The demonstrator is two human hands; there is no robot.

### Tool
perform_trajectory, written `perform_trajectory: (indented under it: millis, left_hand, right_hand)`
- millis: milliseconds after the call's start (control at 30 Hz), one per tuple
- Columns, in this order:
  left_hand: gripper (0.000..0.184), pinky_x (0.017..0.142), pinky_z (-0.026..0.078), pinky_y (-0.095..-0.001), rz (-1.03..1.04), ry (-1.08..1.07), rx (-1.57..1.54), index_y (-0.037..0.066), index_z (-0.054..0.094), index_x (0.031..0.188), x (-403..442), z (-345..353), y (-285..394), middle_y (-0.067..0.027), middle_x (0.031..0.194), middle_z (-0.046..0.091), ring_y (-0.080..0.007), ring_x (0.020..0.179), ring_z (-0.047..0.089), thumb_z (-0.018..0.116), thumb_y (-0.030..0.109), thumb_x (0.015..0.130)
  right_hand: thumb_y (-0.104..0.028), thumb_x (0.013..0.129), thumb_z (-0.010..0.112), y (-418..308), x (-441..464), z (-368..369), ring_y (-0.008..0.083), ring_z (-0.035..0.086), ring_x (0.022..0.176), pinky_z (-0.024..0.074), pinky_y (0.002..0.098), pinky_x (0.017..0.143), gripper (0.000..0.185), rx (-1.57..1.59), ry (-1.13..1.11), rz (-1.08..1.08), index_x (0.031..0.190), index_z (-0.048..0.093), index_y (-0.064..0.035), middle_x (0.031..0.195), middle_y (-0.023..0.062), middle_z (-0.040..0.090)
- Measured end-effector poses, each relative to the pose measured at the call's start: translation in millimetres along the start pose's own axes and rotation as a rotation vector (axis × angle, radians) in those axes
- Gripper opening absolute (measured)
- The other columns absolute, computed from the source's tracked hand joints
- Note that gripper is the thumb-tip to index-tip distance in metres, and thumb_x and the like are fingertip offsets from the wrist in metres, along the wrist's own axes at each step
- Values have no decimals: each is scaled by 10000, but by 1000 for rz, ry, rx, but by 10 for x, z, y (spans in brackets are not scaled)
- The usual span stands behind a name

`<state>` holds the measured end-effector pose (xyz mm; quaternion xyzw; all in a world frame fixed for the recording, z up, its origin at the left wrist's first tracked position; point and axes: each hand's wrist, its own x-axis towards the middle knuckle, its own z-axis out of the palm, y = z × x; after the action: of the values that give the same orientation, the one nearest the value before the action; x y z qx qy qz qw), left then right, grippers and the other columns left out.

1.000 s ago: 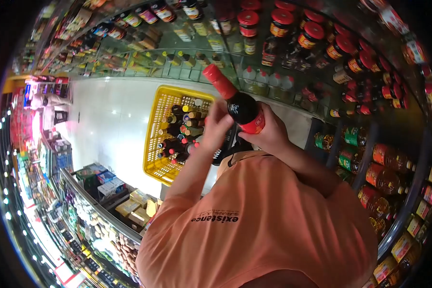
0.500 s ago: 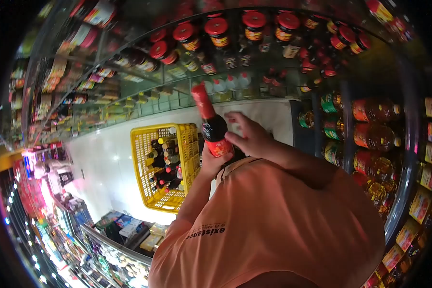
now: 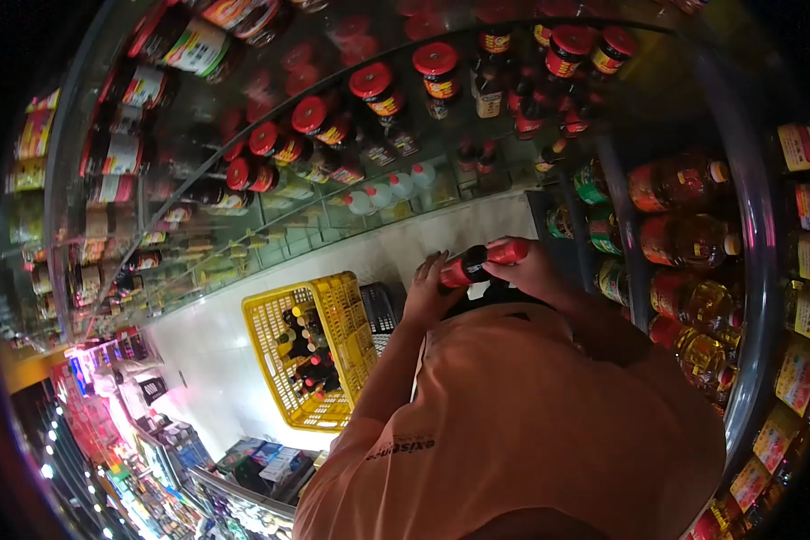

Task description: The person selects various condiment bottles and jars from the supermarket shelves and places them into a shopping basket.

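Observation:
A dark sauce bottle (image 3: pixel 470 264) with a red label and a red neck lies nearly level in front of my body. My left hand (image 3: pixel 426 290) is closed around its red-labelled base end. At the other end, the fingers of my right hand (image 3: pixel 529 268) wrap the red neck. To the left on the floor stands a yellow plastic basket (image 3: pixel 358 335). Several bottles (image 3: pixel 310 342) with dark contents and yellow or red caps are inside it.
Glass shelves ahead carry red-lidded jars (image 3: pixel 374 90) and small clear bottles (image 3: pixel 400 184). On the right, a rack holds large oil bottles (image 3: pixel 688 238). A dark crate (image 3: pixel 378 306) sits behind the yellow basket. Boxes (image 3: pixel 270 463) stand at lower left.
The sauce bottle has gone from upright to nearly level and moved right and lower. My right hand has closed on its neck. The view has shifted a little.

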<state>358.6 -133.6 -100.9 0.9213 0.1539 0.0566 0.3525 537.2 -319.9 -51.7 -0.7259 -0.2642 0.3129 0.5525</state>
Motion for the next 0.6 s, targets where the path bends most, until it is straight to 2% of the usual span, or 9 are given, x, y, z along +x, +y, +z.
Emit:
perform_trajectory:
  millis: [67,100,200,300,400,467,500,533,600]
  left_hand:
    - [700,982,507,-469,-346,-171,-109,90,475,1412,-53,67,-85,-218,1300,613,-398,1185,605,786,314,827]
    - [629,907,543,-448,-397,-202,-195,129,471,1421,-94,33,-106,-189,1204,676,-350,1094,673,740,295,877]
    - [512,808,567,-388,-568,-150,-276,154,535,1360,-541,148,-676,-138,1052,734,-278,939,732,720,265,896]
    - [379,773,565,-354,-785,-72,-265,110,603,1257,-1078,156,-1281,-120,963,746,-257,892,740,694,235,910]
    - [324,747,563,-356,-767,72,-187,91,636,1193,-1607,211,-1823,-112,883,748,-236,833,742,675,245,910]
    - [362,719,557,-365,-764,100,-180,84,628,1197,-2018,371,-2414,-111,821,748,-248,794,739,678,281,898]
    - [371,709,554,-363,-887,107,-175,76,625,1199,-2027,348,-2486,-110,823,749,-251,786,737,675,280,894]
    - [380,698,552,-361,-1012,112,-181,69,622,1202,-2039,329,-2444,-109,825,749,-254,778,734,672,279,889]
    - [380,692,551,-357,-941,89,-44,64,623,1200,-2035,270,-2360,-100,822,748,-239,766,731,670,274,887]
  right_hand:
    - [-255,762,850,250,63,-52,235,737,818,573,346,749,333,-64,90,6,978,726,-34,889,128,749]
    - [-269,758,846,549,136,-72,243,738,828,574,355,750,340,-166,155,12,981,726,-42,892,132,748]
    - [-222,773,846,1379,404,-142,224,732,850,562,352,752,344,-219,265,91,1041,718,-49,889,120,748]
    - [-303,768,840,1719,718,-248,272,736,852,557,378,743,348,-271,388,250,983,730,-52,867,143,740]
    - [-357,768,823,2524,1075,-190,302,732,863,549,405,752,365,-191,485,338,955,736,-57,862,149,737]
    - [-344,786,803,3167,1337,-136,328,726,884,542,424,766,326,-215,647,221,947,742,-67,883,156,737]
    - [-337,800,787,3638,1533,-70,353,718,903,540,443,785,329,-315,729,294,1004,734,-84,908,165,735]
    - [-337,800,787,3639,1660,-78,353,718,903,540,443,785,329,-306,734,285,1004,734,-84,908,165,735]
    - [-338,815,773,3577,1816,-106,366,711,937,538,449,804,354,-353,724,438,1069,718,-98,952,174,733]
